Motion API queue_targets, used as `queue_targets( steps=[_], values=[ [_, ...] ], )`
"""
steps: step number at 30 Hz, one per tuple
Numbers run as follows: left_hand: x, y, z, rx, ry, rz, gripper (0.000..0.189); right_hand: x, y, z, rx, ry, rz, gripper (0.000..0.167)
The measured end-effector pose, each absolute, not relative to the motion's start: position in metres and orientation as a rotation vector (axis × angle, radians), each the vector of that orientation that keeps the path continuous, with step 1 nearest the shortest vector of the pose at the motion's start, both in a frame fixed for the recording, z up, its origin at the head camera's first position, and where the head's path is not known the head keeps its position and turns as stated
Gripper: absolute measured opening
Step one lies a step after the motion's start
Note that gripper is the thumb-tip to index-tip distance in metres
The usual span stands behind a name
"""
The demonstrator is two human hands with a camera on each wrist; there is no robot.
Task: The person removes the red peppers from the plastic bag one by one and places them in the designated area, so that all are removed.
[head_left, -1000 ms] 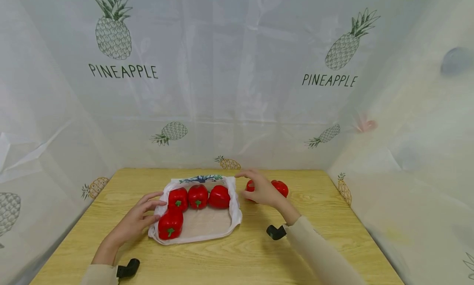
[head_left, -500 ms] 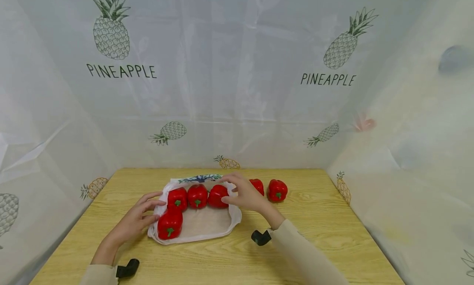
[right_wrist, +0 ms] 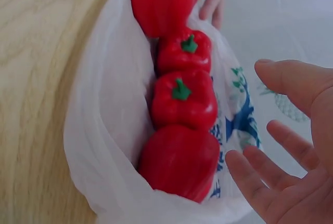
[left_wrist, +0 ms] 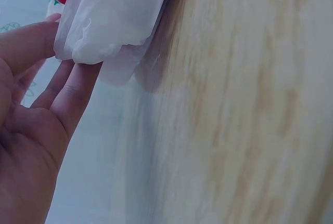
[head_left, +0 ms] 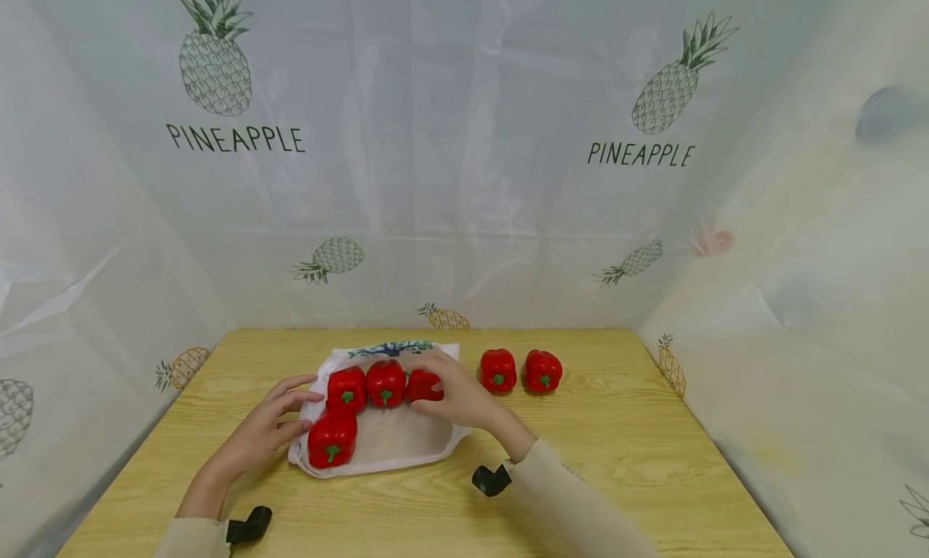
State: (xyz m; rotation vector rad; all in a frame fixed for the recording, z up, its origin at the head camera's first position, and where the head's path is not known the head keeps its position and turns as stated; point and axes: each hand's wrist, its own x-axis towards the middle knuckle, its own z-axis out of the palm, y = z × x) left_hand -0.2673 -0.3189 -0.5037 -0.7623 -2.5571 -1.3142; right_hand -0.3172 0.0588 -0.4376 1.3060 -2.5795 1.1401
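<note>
The left hand [head_left: 256, 429] reaches forward and inward from its bare wrist [head_left: 206, 493] — fingers spread and slightly bent. The right hand [head_left: 456, 394] holds thumb and fingers parted, softly curved — the sleeved right forearm [head_left: 569, 497] slanting in from the lower edge.

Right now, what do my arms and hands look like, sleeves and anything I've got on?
The left sleeve and right sleeve are long and cream-coloured. A black, bent piece sticks out at the left cuff, and another at the right. Your left hand and right hand are bare, without gloves. No cables show.
</note>
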Motion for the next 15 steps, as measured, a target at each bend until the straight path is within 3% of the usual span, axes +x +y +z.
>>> queue_targets(
  steps=[15],
  values=[
    [-0.266, -0.318, -0.503, -0.757, -2.554, -1.312, 0.034, -0.306, 0.032, -0.446, 1.369, -2.558, 1.164, 0.052]
  ],
)
